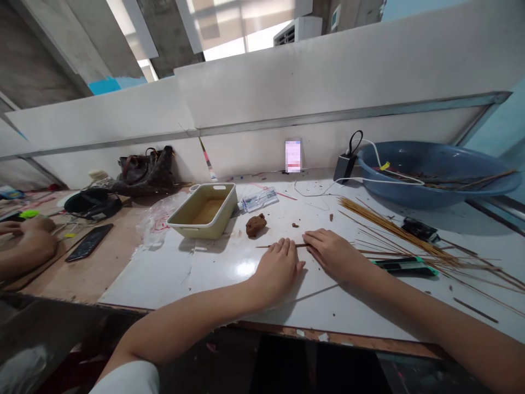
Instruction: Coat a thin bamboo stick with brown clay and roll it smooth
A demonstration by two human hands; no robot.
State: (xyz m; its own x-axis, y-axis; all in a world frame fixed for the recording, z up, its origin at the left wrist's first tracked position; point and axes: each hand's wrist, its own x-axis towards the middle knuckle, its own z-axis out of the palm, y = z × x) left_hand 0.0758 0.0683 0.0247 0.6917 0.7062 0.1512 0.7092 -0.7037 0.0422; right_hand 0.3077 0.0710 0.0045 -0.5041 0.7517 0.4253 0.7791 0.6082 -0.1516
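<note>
My left hand (279, 267) and my right hand (333, 253) lie side by side, fingers stretched flat on the white table (172, 273). Under the fingertips of both lies a thin stick (266, 246) coated with brown paste; its bare end sticks out to the left. A lump of brown paste (256, 225) sits just beyond my left hand. A bundle of thin bamboo sticks (402, 235) fans out to the right of my right hand.
A cream tray (204, 210) stands left of the lump, a plastic bottle (257, 200) behind it. A blue basin (435, 169) sits at back right, a phone (293, 155) leans on the wall. Another person's hands (28, 241) rest at far left near a black phone (89, 242).
</note>
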